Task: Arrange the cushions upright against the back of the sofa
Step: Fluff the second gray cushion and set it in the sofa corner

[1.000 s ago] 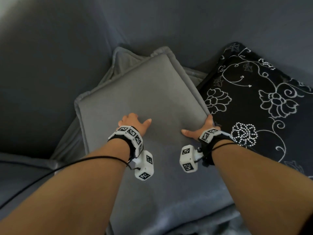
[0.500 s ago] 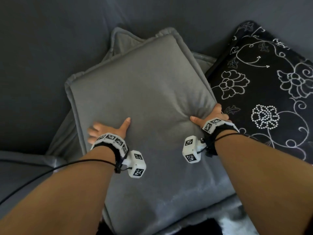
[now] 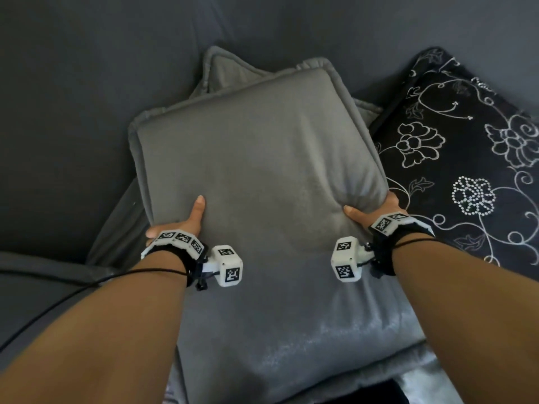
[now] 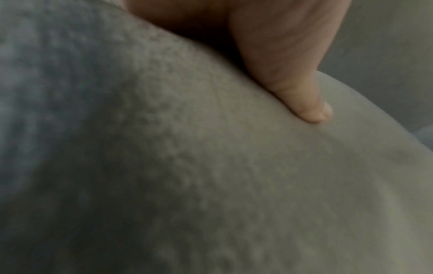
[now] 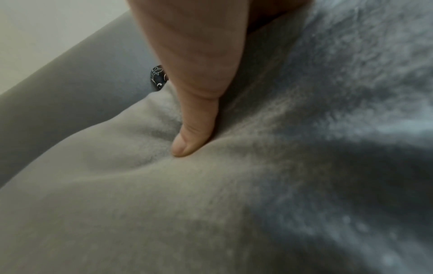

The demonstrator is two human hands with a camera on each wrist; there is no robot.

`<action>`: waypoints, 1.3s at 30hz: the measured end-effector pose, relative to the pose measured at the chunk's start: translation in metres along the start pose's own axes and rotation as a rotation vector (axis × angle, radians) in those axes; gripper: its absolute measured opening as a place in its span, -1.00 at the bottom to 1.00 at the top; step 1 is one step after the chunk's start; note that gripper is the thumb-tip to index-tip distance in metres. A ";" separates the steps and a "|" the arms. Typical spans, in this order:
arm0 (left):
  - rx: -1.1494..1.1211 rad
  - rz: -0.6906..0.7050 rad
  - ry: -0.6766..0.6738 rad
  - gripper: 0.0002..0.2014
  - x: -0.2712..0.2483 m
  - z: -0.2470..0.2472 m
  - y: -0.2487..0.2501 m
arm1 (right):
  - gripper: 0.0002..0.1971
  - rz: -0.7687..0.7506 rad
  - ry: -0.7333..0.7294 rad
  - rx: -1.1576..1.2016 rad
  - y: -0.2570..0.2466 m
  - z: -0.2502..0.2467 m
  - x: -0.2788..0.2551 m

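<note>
Head view showing left hand and right hand gripping opposite side edges of grey cushion, lying straight ahead, long axis pointing toward sofa back.

No legible text, brand, number or sign appears in any view. The only markings are black-and-white square fiducial codes on the wristbands and their cubes, at lower centre of the head view; they carry no letters.
</note>
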State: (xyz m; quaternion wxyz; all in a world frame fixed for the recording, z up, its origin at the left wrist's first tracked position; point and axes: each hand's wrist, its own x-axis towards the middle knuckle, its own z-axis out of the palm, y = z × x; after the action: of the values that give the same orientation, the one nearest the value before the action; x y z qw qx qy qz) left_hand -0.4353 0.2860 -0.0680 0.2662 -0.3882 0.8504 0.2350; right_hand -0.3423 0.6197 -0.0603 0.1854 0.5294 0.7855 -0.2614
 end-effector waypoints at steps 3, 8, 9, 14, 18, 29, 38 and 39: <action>-0.115 0.012 -0.039 0.20 0.008 -0.007 -0.004 | 0.19 0.012 0.017 0.033 -0.004 0.001 -0.008; -0.185 0.161 -0.057 -0.03 0.008 -0.049 0.017 | 0.25 0.078 -0.061 0.217 -0.017 -0.004 -0.029; -0.189 0.207 -0.039 -0.06 0.005 -0.064 0.028 | 0.22 0.083 -0.079 0.262 -0.021 -0.006 -0.035; -0.214 0.476 0.098 -0.19 -0.021 -0.146 0.094 | 0.17 0.062 -0.204 0.506 -0.044 0.006 -0.070; -0.185 0.674 0.223 -0.27 -0.047 -0.213 0.147 | 0.35 0.021 -0.314 0.755 -0.083 0.035 -0.096; 0.056 0.911 0.816 -0.30 -0.092 -0.339 0.223 | 0.17 -0.397 -0.605 0.834 -0.241 0.058 -0.183; 0.565 0.625 0.406 -0.27 0.021 -0.262 0.131 | -0.31 -0.603 -0.792 0.538 -0.309 0.076 -0.228; 0.565 0.604 0.373 -0.22 0.027 -0.262 0.126 | -0.31 -0.592 -0.773 0.505 -0.307 0.081 -0.226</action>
State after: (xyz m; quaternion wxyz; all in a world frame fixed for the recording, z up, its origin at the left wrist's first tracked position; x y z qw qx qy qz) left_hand -0.6202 0.1869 0.1348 0.1233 -0.0705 0.9898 -0.0133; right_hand -0.5423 0.3114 0.0693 0.2462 0.1792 0.6883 -0.6585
